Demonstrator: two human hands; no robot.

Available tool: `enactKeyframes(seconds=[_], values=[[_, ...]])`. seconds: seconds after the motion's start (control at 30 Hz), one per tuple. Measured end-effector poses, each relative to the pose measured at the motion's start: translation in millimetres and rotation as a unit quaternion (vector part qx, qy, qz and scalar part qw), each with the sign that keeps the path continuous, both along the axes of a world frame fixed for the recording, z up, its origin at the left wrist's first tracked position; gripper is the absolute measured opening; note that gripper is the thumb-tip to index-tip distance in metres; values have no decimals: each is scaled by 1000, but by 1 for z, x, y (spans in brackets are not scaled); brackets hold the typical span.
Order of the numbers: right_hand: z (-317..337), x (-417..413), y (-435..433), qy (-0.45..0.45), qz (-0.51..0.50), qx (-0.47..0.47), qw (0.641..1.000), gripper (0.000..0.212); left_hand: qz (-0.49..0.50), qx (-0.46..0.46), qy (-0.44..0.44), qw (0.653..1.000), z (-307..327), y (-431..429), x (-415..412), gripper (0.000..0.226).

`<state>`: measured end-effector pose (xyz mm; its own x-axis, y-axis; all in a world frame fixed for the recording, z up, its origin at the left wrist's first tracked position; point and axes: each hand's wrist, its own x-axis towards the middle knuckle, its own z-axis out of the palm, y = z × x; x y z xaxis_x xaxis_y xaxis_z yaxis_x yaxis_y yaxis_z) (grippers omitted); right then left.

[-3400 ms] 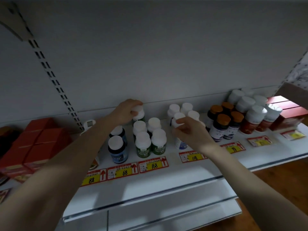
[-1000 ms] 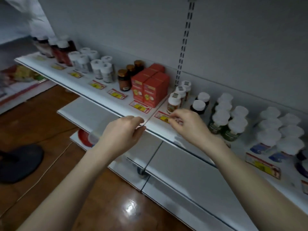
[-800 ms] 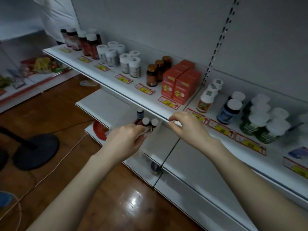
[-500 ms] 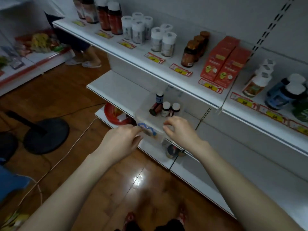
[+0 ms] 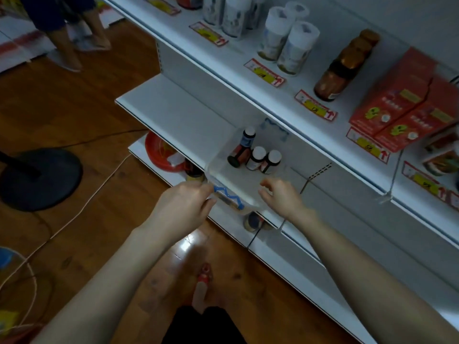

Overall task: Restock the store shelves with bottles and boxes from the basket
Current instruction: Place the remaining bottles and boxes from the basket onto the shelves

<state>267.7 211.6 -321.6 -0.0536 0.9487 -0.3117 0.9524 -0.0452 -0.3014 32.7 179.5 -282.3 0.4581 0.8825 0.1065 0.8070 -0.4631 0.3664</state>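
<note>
Reaching down from the lower frame, both bare forearms are stretched toward a clear plastic basket set at the front edge of the middle shelf. The left hand is seen palm down, its fingers pinched on the basket's blue zigzag handle at the near rim. The right hand is held just beside the basket's near right corner, fingers curled loosely and released, nothing gripped; whether the rim is touched cannot be told.

Inside the basket, four small bottles are gathered at the far end: a dark-capped bottle standing at the back, another bottle lying on its side before it, and two white-capped bottles upright, touching each other.

To the left, a brown wooden floor is shown, with a black round stand base and a pale cable trailing across it; another person's legs are visible at the top left. A red bowl is tucked on the lowest shelf, under the middle one.

To the right, the upper shelf is stocked with white-capped jars, amber bottles and red boxes, with price tags along its front edge. The middle shelf to the left of the basket is left bare, and open floor lies below the hands.
</note>
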Motion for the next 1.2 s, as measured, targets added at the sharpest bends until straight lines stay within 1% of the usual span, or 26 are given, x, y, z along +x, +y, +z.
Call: enactKeyframes(seconds=[0.13, 0.23, 0.33, 0.43, 0.53, 0.57, 0.63, 0.7, 0.77, 0.8, 0.87, 0.93, 1.0, 1.1, 1.2], values=[[-26, 7, 50, -8, -18, -14, 1000, 16, -8, 1, -9, 1000, -20, 32, 2, 14], [-53, 14, 82, -2, -22, -18, 1000, 26, -1, -32, -11, 999, -41, 46, 4, 19], [-88, 18, 108, -9, -31, -28, 999, 24, -11, -31, -13, 999, -69, 63, 3, 17], [-127, 19, 134, 1, -95, -29, 995, 23, -6, -43, -12, 999, -101, 82, 6, 18], [-167, 26, 156, 11, -130, 6, 991, 35, -17, -54, -3, 998, -132, 100, 10, 17], [-178, 30, 163, 4, -139, 19, 990, 41, -23, -40, 2, 999, -143, 106, 11, 18], [-195, 37, 178, -32, -146, 30, 988, 54, -28, -13, 7, 999, -164, 120, 11, 29], [-208, 44, 191, -96, -132, 37, 986, 61, -43, 0, -7, 999, -182, 134, 13, 39], [-217, 48, 201, -155, -126, 22, 980, 68, -65, 18, -20, 998, -195, 144, 17, 40], [-220, 48, 203, -171, -125, 10, 977, 71, -76, 24, -24, 997, -200, 150, 19, 39], [-224, 48, 205, -182, -127, 12, 975, 68, -93, 26, -31, 995, -206, 158, 23, 40], [-223, 48, 205, -169, -126, 35, 977, 62, -103, 34, -31, 994, -207, 162, 26, 41], [-220, 45, 200, -121, -128, 43, 983, 62, -108, 38, -33, 993, -202, 167, 27, 43], [-207, 32, 181, -45, -144, 33, 988, 64, -127, 55, -38, 990, -197, 179, 31, 43], [-185, 20, 155, 0, -147, 7, 989, 56, -167, 74, -28, 983, -194, 201, 46, 44]])
